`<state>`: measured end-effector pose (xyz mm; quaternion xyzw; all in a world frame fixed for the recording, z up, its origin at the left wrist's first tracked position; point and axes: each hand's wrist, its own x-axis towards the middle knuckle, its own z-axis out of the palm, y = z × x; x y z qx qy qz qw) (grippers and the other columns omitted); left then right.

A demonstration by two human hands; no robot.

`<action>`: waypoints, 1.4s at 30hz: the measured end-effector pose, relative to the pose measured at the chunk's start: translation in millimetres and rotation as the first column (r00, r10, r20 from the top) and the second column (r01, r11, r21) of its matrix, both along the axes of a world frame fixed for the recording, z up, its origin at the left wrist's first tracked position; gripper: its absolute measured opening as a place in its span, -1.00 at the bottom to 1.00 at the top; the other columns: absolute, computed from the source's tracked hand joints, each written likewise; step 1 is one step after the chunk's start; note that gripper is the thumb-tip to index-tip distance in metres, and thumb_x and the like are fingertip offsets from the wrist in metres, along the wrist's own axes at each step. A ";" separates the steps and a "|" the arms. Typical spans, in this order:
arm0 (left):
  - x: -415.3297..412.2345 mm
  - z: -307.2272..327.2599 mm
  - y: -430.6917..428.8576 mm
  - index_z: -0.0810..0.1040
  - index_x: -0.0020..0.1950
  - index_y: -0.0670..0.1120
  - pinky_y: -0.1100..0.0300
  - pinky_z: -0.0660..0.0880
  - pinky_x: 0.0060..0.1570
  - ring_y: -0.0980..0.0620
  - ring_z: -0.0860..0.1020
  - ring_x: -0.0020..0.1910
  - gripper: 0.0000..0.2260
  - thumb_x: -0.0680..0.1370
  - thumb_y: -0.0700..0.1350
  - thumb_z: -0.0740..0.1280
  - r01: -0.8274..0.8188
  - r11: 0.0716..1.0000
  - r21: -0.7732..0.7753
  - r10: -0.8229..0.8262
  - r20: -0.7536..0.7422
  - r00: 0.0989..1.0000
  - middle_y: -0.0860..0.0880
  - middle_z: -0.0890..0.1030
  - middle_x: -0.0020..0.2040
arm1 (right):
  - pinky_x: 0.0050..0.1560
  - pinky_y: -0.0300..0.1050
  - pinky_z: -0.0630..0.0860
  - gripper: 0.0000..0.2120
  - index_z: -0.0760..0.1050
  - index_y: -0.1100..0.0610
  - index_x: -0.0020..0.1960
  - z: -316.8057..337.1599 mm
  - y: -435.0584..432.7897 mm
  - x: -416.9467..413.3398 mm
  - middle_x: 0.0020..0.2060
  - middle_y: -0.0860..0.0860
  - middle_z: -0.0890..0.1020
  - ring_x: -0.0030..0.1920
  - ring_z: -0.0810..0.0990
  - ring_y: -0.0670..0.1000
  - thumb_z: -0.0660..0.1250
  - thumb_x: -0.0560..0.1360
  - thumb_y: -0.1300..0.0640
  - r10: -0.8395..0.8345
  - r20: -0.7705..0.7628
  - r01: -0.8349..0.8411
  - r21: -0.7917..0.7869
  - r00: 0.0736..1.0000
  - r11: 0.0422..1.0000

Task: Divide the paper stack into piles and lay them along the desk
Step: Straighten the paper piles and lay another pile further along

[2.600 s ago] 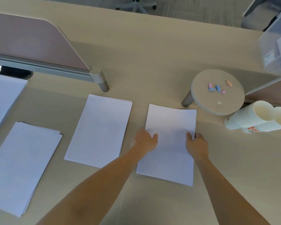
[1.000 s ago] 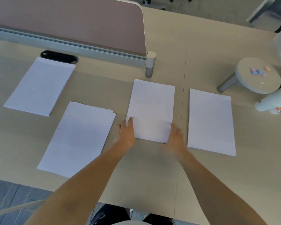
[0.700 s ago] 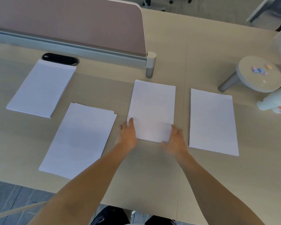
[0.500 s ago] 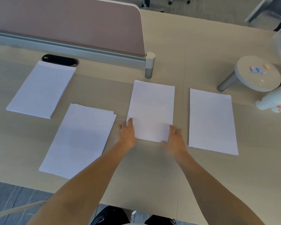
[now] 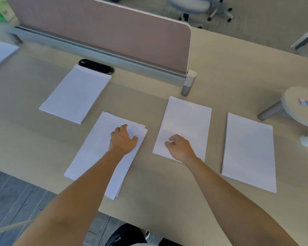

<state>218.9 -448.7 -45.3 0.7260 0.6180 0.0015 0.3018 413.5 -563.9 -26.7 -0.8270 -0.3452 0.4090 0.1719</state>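
My left grip (image 5: 123,139), fingers bent, rests on the fanned pile (image 5: 89,157) beneath it, pinching or not I cannot tell; my right grip (image 5: 178,148), loosely curled, holds nothing; a careless drag could spill loose sheets off the surface (image 5: 167,192).

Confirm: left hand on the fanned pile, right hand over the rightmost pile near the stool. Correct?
One error. The left hand is on the fanned pile, but the right hand is over the middle pile, not the rightmost pile, which lies apart from both hands. The head view shows this.
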 end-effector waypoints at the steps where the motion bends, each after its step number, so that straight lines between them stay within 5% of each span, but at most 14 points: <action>1: -15.1 -3.0 7.5 0.22 0.50 -0.16 -0.06 0.31 0.34 -0.24 0.34 0.36 -0.37 0.53 0.09 0.30 -0.043 0.999 0.006 0.043 -0.019 0.999 -0.22 0.37 0.40 | -0.22 -0.23 0.44 -0.76 0.50 0.04 0.09 -0.6 10.5 -13.3 -0.07 -0.03 0.57 -0.08 0.58 0.02 0.27 0.50 -0.06 -0.032 -0.097 0.030 -0.026 0.995 0.999; 4: -60.1 -14.8 20.7 0.26 0.48 -0.17 -0.05 0.27 0.37 -0.24 0.33 0.38 -0.35 0.50 0.11 0.33 -0.157 0.988 0.011 0.157 -0.080 0.984 -0.22 0.37 0.40 | -0.22 -0.11 0.44 -0.81 0.44 0.07 -0.22 -9.7 34.8 -53.8 -0.32 0.04 0.54 -0.33 0.53 0.04 0.29 0.33 -0.05 -0.105 -0.296 0.079 -0.098 0.949 0.992; 8: -106.5 -26.6 27.1 0.29 0.45 -0.17 -0.01 0.21 0.40 -0.23 0.34 0.37 -0.34 0.47 0.13 0.37 -0.297 0.954 0.042 0.300 -0.132 0.945 -0.22 0.37 0.39 | -0.38 -0.16 0.42 -0.86 0.39 0.07 -0.25 -15.1 60.3 -96.2 -0.46 0.00 0.39 -0.45 0.41 -0.01 0.33 0.41 0.08 -0.262 -0.441 0.200 -0.183 0.858 0.962; 10: -122.6 -31.2 30.1 0.31 0.45 -0.15 0.00 0.21 0.41 -0.23 0.33 0.38 -0.33 0.45 0.13 0.40 -0.363 0.932 0.007 0.362 -0.105 0.926 -0.23 0.38 0.38 | -0.43 -0.23 0.31 -0.86 0.36 0.05 -0.22 -22.7 71.5 -109.5 -0.40 0.04 0.39 -0.43 0.35 -0.02 0.32 0.41 0.10 -0.340 -0.482 0.269 -0.212 0.807 0.940; 15: -135.8 -31.7 36.7 0.32 0.45 -0.14 -0.01 0.32 0.35 -0.23 0.38 0.35 -0.33 0.45 0.15 0.39 -0.437 0.895 -0.088 0.430 -0.089 0.899 -0.19 0.41 0.37 | -0.29 -0.21 0.39 -0.84 0.40 0.09 -0.19 -34.4 88.3 -126.6 -0.29 0.04 0.46 -0.32 0.42 -0.02 0.32 0.48 0.04 -0.399 -0.503 0.315 -0.247 0.767 0.916; 21: -157.6 -22.1 38.2 0.62 0.11 -0.06 0.06 0.58 0.01 -0.14 0.62 0.00 -0.67 0.45 0.10 0.42 -0.493 0.821 -0.287 0.514 -0.003 0.858 -0.09 0.65 0.01 | -0.35 -0.21 0.38 -0.92 0.45 0.14 0.04 -28.3 89.7 -126.1 -0.22 -0.02 0.53 -0.29 0.48 -0.08 0.25 0.57 0.15 -0.358 -0.526 0.277 -0.228 0.771 0.933; 24: -161.3 -22.3 32.7 0.58 0.03 -0.06 0.01 0.60 -0.01 -0.12 0.60 -0.03 -0.70 0.43 0.10 0.46 -0.519 0.781 -0.348 0.572 0.064 0.817 -0.04 0.61 -0.09 | -0.09 -0.10 0.55 -0.86 0.50 0.16 0.08 -27.0 89.5 -130.3 -0.15 0.01 0.58 -0.19 0.54 -0.02 0.28 0.56 0.13 -0.322 -0.525 0.232 -0.231 0.788 0.945; 27: -157.1 -21.0 25.9 0.57 0.12 -0.07 0.05 0.56 0.01 -0.12 0.59 0.00 -0.67 0.46 0.09 0.42 -0.498 0.784 -0.370 0.570 0.113 0.814 -0.05 0.62 0.01 | 0.16 0.13 0.59 -0.73 0.54 0.17 0.16 -28.8 87.6 -134.1 0.02 0.09 0.69 0.01 0.68 0.11 0.31 0.50 0.09 -0.322 -0.566 0.197 -0.272 0.759 0.942; 34: -136.8 -5.2 8.9 0.60 0.20 -0.08 0.07 0.53 0.10 -0.12 0.62 0.06 -0.75 0.60 -0.03 0.26 -0.276 0.894 -0.353 0.368 0.226 0.902 -0.10 0.66 0.10 | -0.05 0.04 0.64 -0.73 0.55 0.23 0.15 -22.5 72.9 -129.5 0.02 0.16 0.70 -0.03 0.69 0.17 0.36 0.51 0.11 -0.348 -0.601 0.244 -0.251 0.720 0.937; 38: -111.4 21.6 6.5 0.63 0.10 -0.10 0.00 0.60 0.05 -0.09 0.66 -0.02 -0.80 0.59 -0.05 0.28 -0.298 0.877 -0.377 0.454 0.446 0.771 -0.08 0.69 0.01 | 0.22 0.16 0.54 -0.58 0.57 0.14 0.20 -8.4 66.1 -101.6 0.11 0.10 0.67 0.10 0.64 0.15 0.48 0.41 -0.01 -0.389 -0.599 0.389 -0.137 0.700 0.911; 42: -54.8 57.1 -3.8 0.64 0.03 -0.11 0.05 0.61 -0.06 -0.07 0.67 -0.09 -0.89 0.55 -0.11 0.38 -0.190 0.877 -0.441 0.460 0.661 0.592 -0.09 0.70 -0.05 | 0.12 0.19 0.58 -0.71 0.61 0.16 0.12 33.2 38.9 -47.6 0.02 0.10 0.70 0.03 0.67 0.17 0.49 0.45 0.07 -0.385 -0.700 0.523 -0.020 0.601 0.852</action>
